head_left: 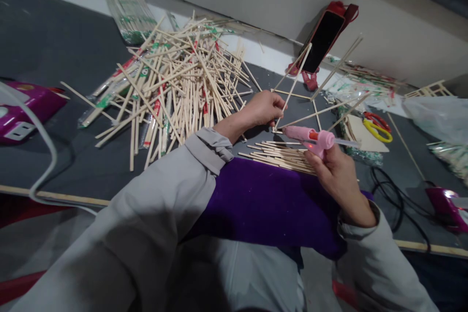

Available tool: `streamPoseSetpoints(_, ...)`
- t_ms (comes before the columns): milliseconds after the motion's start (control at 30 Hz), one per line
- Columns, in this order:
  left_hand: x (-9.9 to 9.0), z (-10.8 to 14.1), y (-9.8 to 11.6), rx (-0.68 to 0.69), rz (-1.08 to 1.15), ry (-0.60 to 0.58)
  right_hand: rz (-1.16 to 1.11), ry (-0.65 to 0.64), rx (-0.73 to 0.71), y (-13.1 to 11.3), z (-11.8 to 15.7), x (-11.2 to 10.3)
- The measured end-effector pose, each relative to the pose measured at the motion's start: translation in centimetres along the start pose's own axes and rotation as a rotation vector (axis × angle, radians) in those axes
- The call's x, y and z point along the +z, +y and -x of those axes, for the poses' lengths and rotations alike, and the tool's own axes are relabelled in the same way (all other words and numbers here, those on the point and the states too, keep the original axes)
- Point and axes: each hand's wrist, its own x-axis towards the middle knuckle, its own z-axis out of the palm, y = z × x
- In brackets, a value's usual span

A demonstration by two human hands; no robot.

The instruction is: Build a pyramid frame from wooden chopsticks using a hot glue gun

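A: What is seen to the left of the hands?

B: A heap of wooden sticks [197, 78] is spread there, reaching close to the left wrist.

A: And how is the left hand [268, 107] posed?

B: It is stretched forward with the fingers bent, and a thin stick [294, 86] is pinched between thumb and fingers near its lower end.

A: How is that stick's long axis set?

B: It is slanted, from a foot just by the left fingertips, upward and to the right, away from the left hand. The foot is placed between the two hands, with the left one clearly nearer.

A: What is found next, further right?

B: An open stick frame [315, 113] is stood beyond the space between the hands, with several sticks angled upward from it. On the near side of that space, a row of loose sticks [280, 160] is laid.

A: And the right hand [334, 170]?

B: A pink glue gun [307, 137] is gripped in it from below, forearm angled inward. The nozzle is pointed left, just beside the slanted stick's foot; whether they are touching cannot be told.
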Motion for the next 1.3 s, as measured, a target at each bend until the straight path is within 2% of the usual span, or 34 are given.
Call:
streamPoseSetpoints(233,0.0,0.0,0.0,0.003,-0.004,-0.002,-0.007,-0.068,0.026,-0.1,-0.3,0.1)
streamPoseSetpoints(500,0.0,-0.4,-0.5,0.01,-0.015,-0.008,-0.127,-0.013,0.098,0.2,0.2,-0.7)
streamPoseSetpoints(633,-0.1,-0.4,-0.7,0.009,-0.024,-0.011,-0.361,0.039,0.215,0.2,0.7,-1.8)
streamPoseSetpoints(800,-0.4,-0.3,-0.3,0.0,-0.091,-0.012,-0.855,0.106,0.399,0.1,1.0,-3.2)
streamPoseSetpoints(967,-0.6,-0.4,0.1,-0.032,-0.13,-0.007,-1.281,0.216,0.475,1.6,1.3,-5.5)
streamPoseSetpoints(1133,-0.6,-0.4,0.3,-0.041,-0.086,0.009,-1.409,0.187,0.516,4.4,2.8,-7.8)
streamPoseSetpoints(1300,-0.4,-0.3,0.6,-0.053,-0.035,0.022,-1.403,0.169,0.553,6.6,3.8,-7.9)
